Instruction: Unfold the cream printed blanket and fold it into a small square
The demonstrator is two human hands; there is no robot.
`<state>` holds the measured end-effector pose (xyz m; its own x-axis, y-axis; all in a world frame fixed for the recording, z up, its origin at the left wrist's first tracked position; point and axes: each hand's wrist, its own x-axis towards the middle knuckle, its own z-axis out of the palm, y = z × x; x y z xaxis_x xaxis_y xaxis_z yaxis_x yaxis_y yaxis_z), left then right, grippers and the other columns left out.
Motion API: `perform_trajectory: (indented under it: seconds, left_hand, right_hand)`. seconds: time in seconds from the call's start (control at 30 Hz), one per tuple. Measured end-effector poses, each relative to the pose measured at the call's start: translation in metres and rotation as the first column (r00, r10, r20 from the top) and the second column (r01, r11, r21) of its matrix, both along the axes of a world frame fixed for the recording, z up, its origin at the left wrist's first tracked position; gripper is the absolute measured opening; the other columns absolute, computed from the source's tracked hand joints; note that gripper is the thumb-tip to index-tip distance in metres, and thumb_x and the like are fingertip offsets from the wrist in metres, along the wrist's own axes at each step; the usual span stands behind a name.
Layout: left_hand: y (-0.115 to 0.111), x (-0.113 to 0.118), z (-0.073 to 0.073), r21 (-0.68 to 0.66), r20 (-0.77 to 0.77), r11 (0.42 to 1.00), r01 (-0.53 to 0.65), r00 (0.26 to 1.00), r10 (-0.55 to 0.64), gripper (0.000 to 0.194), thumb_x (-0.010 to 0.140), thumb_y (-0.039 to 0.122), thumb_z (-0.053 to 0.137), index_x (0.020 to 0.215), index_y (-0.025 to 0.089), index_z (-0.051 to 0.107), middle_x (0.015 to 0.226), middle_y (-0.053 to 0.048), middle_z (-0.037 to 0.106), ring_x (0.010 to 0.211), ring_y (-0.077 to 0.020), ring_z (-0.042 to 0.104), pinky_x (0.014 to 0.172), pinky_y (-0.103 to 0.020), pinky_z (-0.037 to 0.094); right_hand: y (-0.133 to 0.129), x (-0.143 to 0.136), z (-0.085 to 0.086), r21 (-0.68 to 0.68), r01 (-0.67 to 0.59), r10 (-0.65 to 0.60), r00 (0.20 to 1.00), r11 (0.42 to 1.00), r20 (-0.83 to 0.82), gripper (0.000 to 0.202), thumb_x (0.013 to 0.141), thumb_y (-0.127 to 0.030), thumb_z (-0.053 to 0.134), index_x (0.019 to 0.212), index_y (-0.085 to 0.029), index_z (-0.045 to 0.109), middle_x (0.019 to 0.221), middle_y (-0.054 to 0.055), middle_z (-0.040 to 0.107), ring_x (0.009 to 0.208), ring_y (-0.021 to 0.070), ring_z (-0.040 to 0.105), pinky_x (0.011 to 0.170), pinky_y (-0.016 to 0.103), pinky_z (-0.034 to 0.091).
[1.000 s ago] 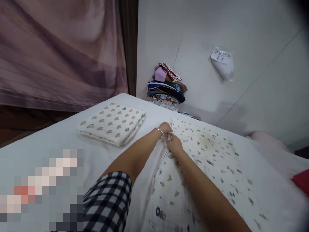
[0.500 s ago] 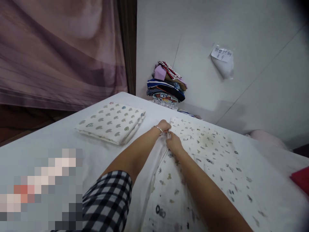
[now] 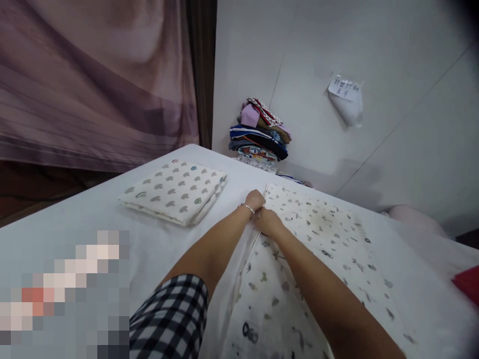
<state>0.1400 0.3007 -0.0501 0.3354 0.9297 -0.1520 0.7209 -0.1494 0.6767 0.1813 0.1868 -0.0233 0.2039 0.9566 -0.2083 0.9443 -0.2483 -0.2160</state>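
A white cloth (image 3: 337,249) printed with small grey leaves and shapes lies spread over the right half of the table, running down to the bottom of the view. My left hand (image 3: 255,200), with a bracelet at the wrist, is closed at the cloth's left edge near its far corner. Right beside it, slightly nearer to me, my right hand (image 3: 268,222) also grips that edge. The fingertips of both hands are mostly hidden. To the left lies a folded white cloth (image 3: 174,192) with grey mushroom-like prints, apart from both hands.
The white table (image 3: 202,154) ends at a pale wall with a clear bag and handwritten label (image 3: 344,99). A stack of folded clothes (image 3: 260,132) stands behind the far edge. A pinkish curtain (image 3: 93,85) hangs at left; something red (image 3: 467,281) lies at right.
My right hand has turned and its fingers have curled in further, closer against the left hand. The whole view has shifted slightly; the folded cloth stays in place.
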Motion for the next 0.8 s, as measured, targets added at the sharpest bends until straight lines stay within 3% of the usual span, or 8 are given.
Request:
perform_trajectory:
  seconds: [0.1, 0.17, 0.27, 0.33, 0.5, 0.8]
  left_hand:
    - [-0.013, -0.006, -0.007, 0.045, 0.078, 0.995, -0.085, 0.994, 0.081, 0.030, 0.072, 0.015, 0.059, 0.102, 0.013, 0.059, 0.104, -0.012, 0.066, 0.098, -0.0197, 0.060, 0.079, -0.025, 0.043]
    - [-0.021, -0.009, -0.011, 0.074, 0.129, 0.991, -0.110, 0.987, 0.100, 0.028, 0.074, 0.016, 0.058, 0.102, 0.015, 0.058, 0.101, -0.009, 0.066, 0.094, -0.0174, 0.060, 0.078, -0.024, 0.043]
    - [-0.031, -0.013, -0.016, 0.132, 0.197, 0.984, -0.123, 0.976, 0.095, 0.015, 0.078, 0.019, 0.057, 0.094, 0.017, 0.057, 0.092, -0.005, 0.067, 0.086, -0.0150, 0.060, 0.074, -0.023, 0.042]
    - [-0.035, -0.014, -0.019, 0.172, 0.255, 0.976, -0.136, 0.963, 0.090, 0.006, 0.080, 0.020, 0.057, 0.086, 0.018, 0.057, 0.085, -0.004, 0.066, 0.081, -0.0147, 0.060, 0.071, -0.024, 0.041]
    - [-0.037, -0.014, -0.023, 0.188, 0.335, 0.970, -0.154, 0.939, 0.084, 0.005, 0.078, 0.018, 0.058, 0.077, 0.020, 0.054, 0.076, -0.002, 0.064, 0.074, -0.0153, 0.058, 0.067, -0.025, 0.039]
    - [-0.038, -0.012, -0.022, 0.160, 0.300, 0.978, -0.137, 0.950, 0.084, 0.003, 0.081, 0.019, 0.054, 0.079, 0.021, 0.054, 0.079, -0.002, 0.065, 0.076, -0.0164, 0.059, 0.067, -0.026, 0.039]
  right_hand:
    - [0.003, 0.007, 0.005, -0.052, -0.062, 0.061, 0.998, 0.997, -0.025, 0.035, 0.080, -0.029, 0.052, 0.109, -0.011, 0.060, 0.102, 0.017, 0.067, 0.089, 0.0278, 0.065, 0.070, 0.032, 0.049]
    - [0.009, 0.018, 0.009, -0.109, -0.089, 0.070, 0.983, 0.990, -0.168, 0.027, 0.079, -0.029, 0.055, 0.099, -0.013, 0.064, 0.085, 0.013, 0.070, 0.072, 0.0229, 0.067, 0.061, 0.028, 0.049]
    - [0.028, 0.040, 0.017, -0.126, 0.034, -0.080, 0.922, 0.991, -0.378, 0.017, 0.079, -0.020, 0.054, 0.089, -0.013, 0.066, 0.064, 0.005, 0.067, 0.048, 0.0142, 0.060, 0.047, 0.022, 0.045]
    - [0.045, 0.053, 0.020, -0.058, 0.154, -0.164, 0.900, 0.986, -0.403, 0.019, 0.081, -0.015, 0.049, 0.092, -0.012, 0.065, 0.067, 0.005, 0.067, 0.045, 0.0107, 0.058, 0.045, 0.019, 0.043]
    - [0.091, 0.078, 0.012, 0.082, 0.274, -0.230, 0.909, 0.958, -0.346, 0.022, 0.087, -0.018, 0.043, 0.095, -0.012, 0.063, 0.085, 0.008, 0.070, 0.054, 0.0077, 0.061, 0.047, 0.015, 0.044]
    - [0.143, 0.090, -0.007, 0.115, 0.220, -0.225, 0.974, 0.969, 0.031, 0.034, 0.085, -0.039, 0.051, 0.078, -0.011, 0.069, 0.067, 0.010, 0.068, 0.060, 0.0144, 0.064, 0.056, 0.019, 0.044]
